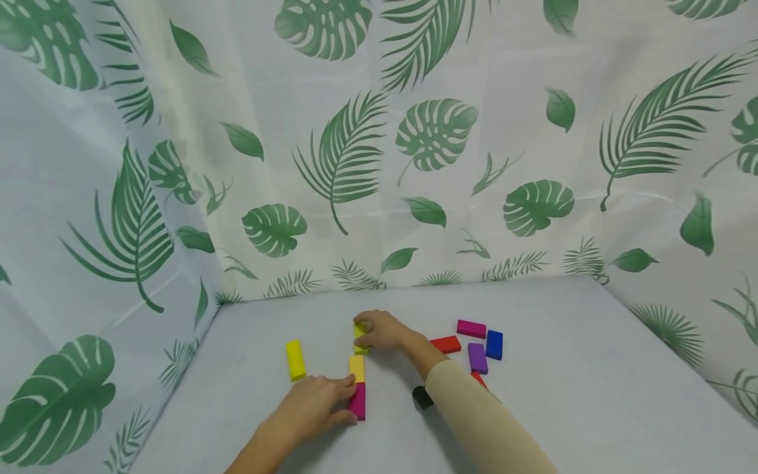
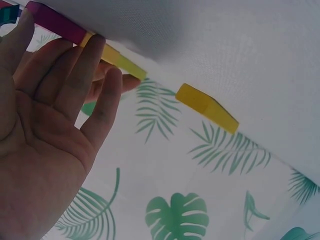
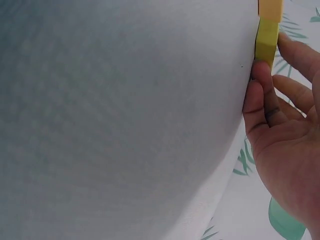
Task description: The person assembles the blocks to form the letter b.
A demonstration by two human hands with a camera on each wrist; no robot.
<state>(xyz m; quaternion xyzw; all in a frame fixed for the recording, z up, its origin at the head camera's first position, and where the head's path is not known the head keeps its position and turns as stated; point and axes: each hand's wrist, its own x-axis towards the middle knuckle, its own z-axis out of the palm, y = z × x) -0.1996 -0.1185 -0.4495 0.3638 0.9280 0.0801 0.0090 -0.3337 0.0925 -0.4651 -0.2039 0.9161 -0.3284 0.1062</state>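
In the head view, a magenta block [image 1: 358,403] and a light orange block [image 1: 356,368] lie end to end in a row. My left hand [image 1: 310,405] holds the magenta block, thumb at its near end and a fingertip by the joint with the orange one. At the row's far end my right hand [image 1: 383,331] pinches a yellow-green block [image 1: 360,350] between thumb and fingers. The right wrist view shows this yellow-green block [image 3: 267,40] right against the orange block [image 3: 270,10]. A longer yellow block [image 1: 295,360] lies alone, left of the row.
Right of my right forearm lie a magenta block [image 1: 471,328], a blue block [image 1: 494,345], a purple block [image 1: 477,359] and a red block [image 1: 447,344]. Another red block [image 1: 479,379] and a black piece [image 1: 422,397] are partly covered by the sleeve. Leaf-patterned curtains [image 1: 367,257] border the table.
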